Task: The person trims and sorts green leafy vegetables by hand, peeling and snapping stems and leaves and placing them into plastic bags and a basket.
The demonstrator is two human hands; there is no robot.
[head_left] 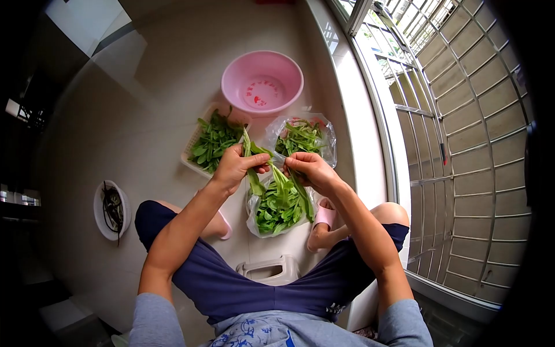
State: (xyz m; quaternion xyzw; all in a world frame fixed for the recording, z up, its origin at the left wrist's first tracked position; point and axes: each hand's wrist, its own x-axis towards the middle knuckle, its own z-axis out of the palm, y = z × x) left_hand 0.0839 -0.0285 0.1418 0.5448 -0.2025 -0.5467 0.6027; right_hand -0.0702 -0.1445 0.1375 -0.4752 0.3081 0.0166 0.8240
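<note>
My left hand [236,166] is closed around a stalk of leafy greens [254,184], whose pale top sticks up past the thumb. Beside it, my right hand [309,169] pinches part of the greens, with long leaves hanging below the fingers. Both hands are over a clear plastic bag [252,215] filled with leafy greens [278,211]. Left of and beyond the hands, a pale basket [188,157] holds more green leaves [213,141]. Another plastic bag [329,139] with cut-looking greens [300,137] lies beyond my right hand.
A pink basin [263,61] stands farther out on the tiled floor. At far left is a white basket [101,217] with dark, stringy things in it. A plastic stool [286,272] sits between my legs. A window ledge and metal grille [457,133] run along the right.
</note>
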